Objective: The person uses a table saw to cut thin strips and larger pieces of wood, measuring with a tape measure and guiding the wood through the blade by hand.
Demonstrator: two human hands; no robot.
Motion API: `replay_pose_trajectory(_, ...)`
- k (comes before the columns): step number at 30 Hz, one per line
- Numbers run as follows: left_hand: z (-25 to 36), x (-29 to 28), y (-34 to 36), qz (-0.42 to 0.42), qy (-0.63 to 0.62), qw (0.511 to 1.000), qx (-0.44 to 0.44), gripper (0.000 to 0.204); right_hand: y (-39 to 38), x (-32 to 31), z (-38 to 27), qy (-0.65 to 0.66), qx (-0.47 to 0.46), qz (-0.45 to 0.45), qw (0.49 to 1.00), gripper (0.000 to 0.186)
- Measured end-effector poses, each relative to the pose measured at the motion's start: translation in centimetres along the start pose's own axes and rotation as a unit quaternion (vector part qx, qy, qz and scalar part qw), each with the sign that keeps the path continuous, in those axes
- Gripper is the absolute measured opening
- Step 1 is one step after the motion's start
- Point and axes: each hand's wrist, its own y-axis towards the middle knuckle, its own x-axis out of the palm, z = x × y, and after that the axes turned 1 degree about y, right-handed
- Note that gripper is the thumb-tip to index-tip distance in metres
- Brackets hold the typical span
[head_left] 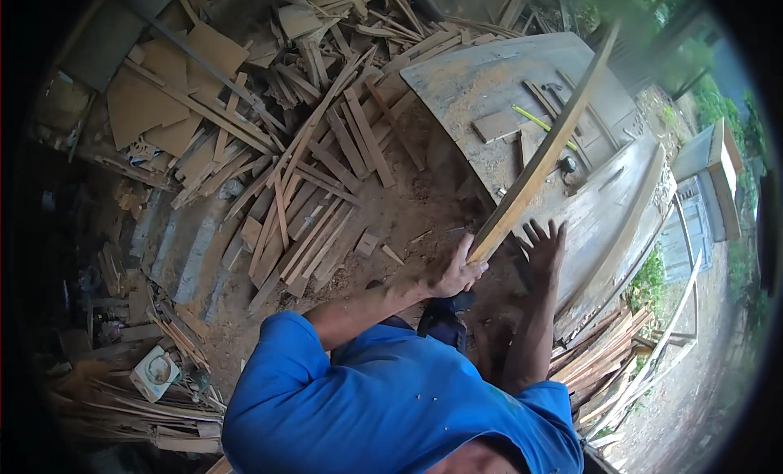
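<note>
A long wooden plank [545,160] slants up and to the right in front of me. Its near end is gripped by my left hand [457,272], fingers wrapped round the edge. My right hand [541,247] is raised beside the plank with its fingers spread, holding nothing. Beyond the plank stands a dusty wooden worktable [465,76]. On it lie a yellow folding rule or tape strip [542,127], a hammer [556,92], a small wood block [495,127] and a dark round tool [568,165] whose kind I cannot make out.
Scrap boards [314,221] are heaped on the dirt floor to my left, with brown panels [151,107] behind. A second board surface [608,221] lies right of the table. Offcuts [603,356] are stacked near my right side. A pale cabinet [708,185] stands far right.
</note>
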Motion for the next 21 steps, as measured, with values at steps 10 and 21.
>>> replay_pose_trajectory(10, -18.5, 4.2, -16.1, -0.1, 0.178, 0.978, -0.049, 0.065, -10.5, 7.5, 10.2, -0.279, -0.409, 0.099, 0.863, 0.052)
replay_pose_trajectory(21, -14.2, 1.6, -12.3, -0.441, 0.247, 0.83, 0.236, 0.064, -39.8, 0.3, 8.4, -0.32, -0.657, 0.346, 0.589, 0.053)
